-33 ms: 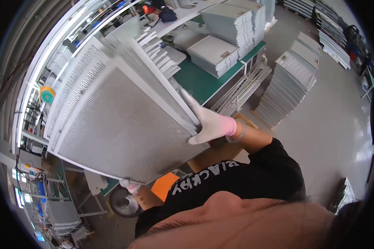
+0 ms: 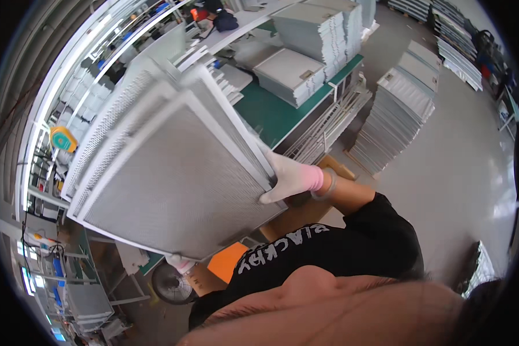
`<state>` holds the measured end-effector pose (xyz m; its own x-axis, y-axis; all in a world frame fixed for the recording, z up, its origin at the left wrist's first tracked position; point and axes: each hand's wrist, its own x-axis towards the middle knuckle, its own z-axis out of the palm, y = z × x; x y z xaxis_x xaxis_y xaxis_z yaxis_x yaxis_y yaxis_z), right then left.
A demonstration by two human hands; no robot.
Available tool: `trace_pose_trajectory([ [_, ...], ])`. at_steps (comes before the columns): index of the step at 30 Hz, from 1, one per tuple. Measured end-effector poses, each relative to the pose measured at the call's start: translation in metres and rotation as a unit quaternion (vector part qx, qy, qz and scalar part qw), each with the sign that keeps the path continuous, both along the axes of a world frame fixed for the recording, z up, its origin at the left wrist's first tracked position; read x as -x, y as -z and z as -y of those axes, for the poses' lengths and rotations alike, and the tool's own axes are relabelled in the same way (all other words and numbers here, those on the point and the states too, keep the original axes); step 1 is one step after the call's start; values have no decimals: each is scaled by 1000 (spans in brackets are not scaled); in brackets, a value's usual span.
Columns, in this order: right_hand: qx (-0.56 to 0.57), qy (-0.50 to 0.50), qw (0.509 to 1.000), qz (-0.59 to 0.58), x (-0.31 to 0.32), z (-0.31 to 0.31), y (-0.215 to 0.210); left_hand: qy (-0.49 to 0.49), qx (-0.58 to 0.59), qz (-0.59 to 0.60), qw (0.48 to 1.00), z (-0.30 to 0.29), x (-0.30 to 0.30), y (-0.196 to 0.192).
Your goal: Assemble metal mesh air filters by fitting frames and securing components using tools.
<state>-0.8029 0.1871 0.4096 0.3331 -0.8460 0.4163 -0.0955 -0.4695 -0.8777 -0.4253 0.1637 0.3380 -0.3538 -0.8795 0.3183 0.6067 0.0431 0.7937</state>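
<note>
Several framed metal mesh panels (image 2: 167,179) with silver rims are held tilted in front of me, fanned apart at their upper ends. At their right edge, my right hand (image 2: 291,176), in a white glove with a pink cuff, grips with the thumb over the front face. Its other fingers pass behind the frames. My left hand (image 2: 180,263), also gloved, is closed at the lower edge of the panels, its fingers mostly hidden beneath them. Behind the panels is a green-topped workbench (image 2: 277,118).
Stacked flat panels (image 2: 291,72) rest on the bench. A tall leaning stack (image 2: 395,115) stands on the floor to the right. An orange-yellow tape dispenser-like object (image 2: 63,139) hangs at the left. Below are a floor fan (image 2: 173,284) and a cardboard box (image 2: 294,222).
The mesh panels have shifted slightly, and the gaps between their frames look wider at the upper end. Both hands keep their grip at nearly the same places.
</note>
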Motion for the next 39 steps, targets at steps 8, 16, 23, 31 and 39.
trace_pose_trajectory([
  [8,-143,2,952,270,1,-79,120,68,22,142,987,-28,-21,58],
  [16,-136,173,973,69,21,-161,145,129,89,284,946,-21,87,87],
  [23,-123,172,977,-40,97,-158,175,112,162,362,911,-37,129,130],
  [31,-138,75,985,-67,282,-95,164,33,217,429,876,-25,282,176],
  [39,-161,39,973,-159,402,-64,153,-56,236,551,799,-47,372,180],
])
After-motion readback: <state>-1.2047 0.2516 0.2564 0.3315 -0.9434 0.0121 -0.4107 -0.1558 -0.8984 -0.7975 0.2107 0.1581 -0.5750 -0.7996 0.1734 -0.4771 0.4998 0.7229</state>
